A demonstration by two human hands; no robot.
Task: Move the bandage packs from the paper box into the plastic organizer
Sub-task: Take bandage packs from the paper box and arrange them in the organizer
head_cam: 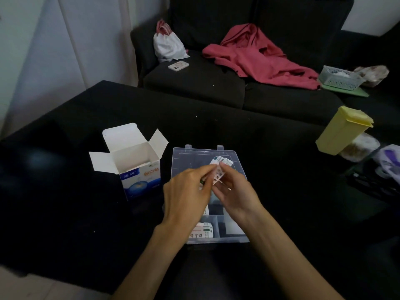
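Note:
A white and blue paper box [138, 169] stands open on the black table, flaps up, with white packs just visible inside. To its right lies the clear plastic organizer [186, 156], lid open flat. Above the organizer, my left hand [190, 191] and my right hand [236, 191] together pinch a small stack of white bandage packs [220, 167]. More bandage packs [203, 231] lie in the organizer's near left compartment. My hands hide the middle compartments.
A yellow plastic container [344, 129] leans at the table's right edge beside bags and dark items. Behind the table is a black sofa [194, 79] with a pink jacket [259, 57], a white bag [167, 44], a phone [178, 66] and a mesh basket [339, 77].

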